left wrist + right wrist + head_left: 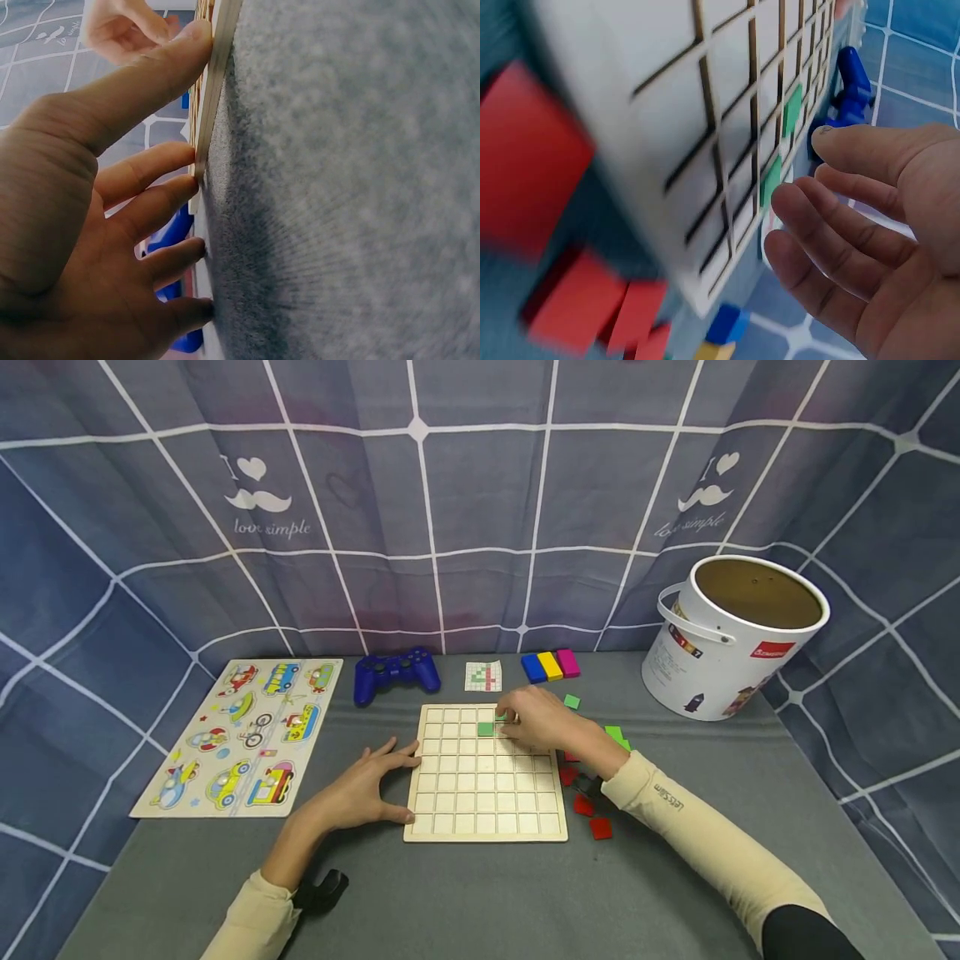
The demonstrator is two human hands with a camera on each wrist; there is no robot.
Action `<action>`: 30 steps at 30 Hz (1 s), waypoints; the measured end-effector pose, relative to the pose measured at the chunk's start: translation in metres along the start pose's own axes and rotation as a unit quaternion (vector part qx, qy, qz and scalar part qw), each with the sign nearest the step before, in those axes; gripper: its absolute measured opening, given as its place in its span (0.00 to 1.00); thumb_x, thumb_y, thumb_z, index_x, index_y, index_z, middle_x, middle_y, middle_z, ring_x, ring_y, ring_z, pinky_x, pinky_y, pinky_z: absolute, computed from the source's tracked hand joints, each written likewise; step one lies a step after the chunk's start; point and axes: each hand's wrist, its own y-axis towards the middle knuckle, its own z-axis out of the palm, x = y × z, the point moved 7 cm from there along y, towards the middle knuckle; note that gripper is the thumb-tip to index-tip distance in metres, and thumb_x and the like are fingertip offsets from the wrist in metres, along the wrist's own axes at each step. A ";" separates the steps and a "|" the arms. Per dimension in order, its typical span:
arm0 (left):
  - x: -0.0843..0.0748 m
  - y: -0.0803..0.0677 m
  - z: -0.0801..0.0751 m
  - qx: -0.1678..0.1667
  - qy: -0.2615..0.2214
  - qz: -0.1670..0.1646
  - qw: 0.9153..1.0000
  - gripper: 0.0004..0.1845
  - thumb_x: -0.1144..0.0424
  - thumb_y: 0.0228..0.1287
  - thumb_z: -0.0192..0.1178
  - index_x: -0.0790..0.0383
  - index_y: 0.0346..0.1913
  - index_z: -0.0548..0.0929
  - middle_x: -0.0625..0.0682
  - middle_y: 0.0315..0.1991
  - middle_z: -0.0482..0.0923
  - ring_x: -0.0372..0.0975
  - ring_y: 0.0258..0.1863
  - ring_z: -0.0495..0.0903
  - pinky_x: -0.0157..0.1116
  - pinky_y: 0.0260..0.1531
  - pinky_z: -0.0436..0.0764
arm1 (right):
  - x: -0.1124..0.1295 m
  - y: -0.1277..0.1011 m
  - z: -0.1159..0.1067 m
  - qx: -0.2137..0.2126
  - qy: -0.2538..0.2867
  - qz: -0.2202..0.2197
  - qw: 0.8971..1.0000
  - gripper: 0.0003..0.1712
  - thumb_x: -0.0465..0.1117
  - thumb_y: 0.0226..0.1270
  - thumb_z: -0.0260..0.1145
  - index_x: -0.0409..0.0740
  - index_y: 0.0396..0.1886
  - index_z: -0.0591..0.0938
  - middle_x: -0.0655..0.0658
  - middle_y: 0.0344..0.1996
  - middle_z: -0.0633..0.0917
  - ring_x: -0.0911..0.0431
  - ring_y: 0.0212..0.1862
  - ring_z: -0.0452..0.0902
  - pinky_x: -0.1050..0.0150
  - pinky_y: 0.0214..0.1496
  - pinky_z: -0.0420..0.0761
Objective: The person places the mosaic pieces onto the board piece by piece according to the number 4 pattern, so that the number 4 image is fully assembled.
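Note:
A wooden grid board (486, 793) lies in the middle of the grey table. My left hand (371, 787) rests flat beside its left edge, thumb and straight fingers (161, 161) touching the board's rim (219, 82). My right hand (534, 718) hovers over the board's upper right squares with relaxed fingers (832, 225), and I see nothing in it. Two green tiles sit in the grid just by its fingertips: one (486, 728) (793, 109) and another (771, 180) partly hidden under the hand in the head view.
Loose red tiles (591, 806) and green tiles (617, 735) lie right of the board. Behind it are a pattern card (483, 676), blue, yellow and magenta blocks (550, 665) and a blue game controller (396, 674). A vehicle puzzle (240, 735) lies left, a white bucket (738, 635) right.

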 end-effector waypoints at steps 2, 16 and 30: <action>0.000 0.000 -0.001 -0.002 -0.002 0.000 1.000 0.44 0.53 0.43 0.82 0.62 0.67 0.77 0.52 0.77 0.59 0.59 0.76 0.47 0.68 0.69 0.41 | -0.006 -0.007 -0.008 0.000 -0.005 0.006 1.000 0.12 0.35 0.64 0.72 0.37 0.47 0.87 0.47 0.34 0.88 0.58 0.34 0.83 0.63 0.37 0.83; 0.001 0.001 -0.001 0.000 0.001 -0.002 1.000 0.44 0.53 0.44 0.82 0.61 0.67 0.76 0.51 0.77 0.59 0.59 0.76 0.47 0.68 0.69 0.41 | -0.053 -0.057 -0.046 -0.018 -0.022 0.038 0.999 0.09 0.33 0.61 0.72 0.36 0.41 0.87 0.48 0.30 0.86 0.59 0.30 0.80 0.60 0.32 0.82; 0.001 0.001 -0.001 0.002 -0.003 -0.012 1.000 0.45 0.54 0.44 0.82 0.61 0.68 0.76 0.52 0.77 0.58 0.58 0.77 0.47 0.67 0.70 0.40 | -0.110 -0.098 -0.049 0.007 -0.083 0.142 0.986 0.16 0.43 0.58 0.76 0.36 0.40 0.87 0.45 0.30 0.86 0.54 0.30 0.78 0.55 0.31 0.81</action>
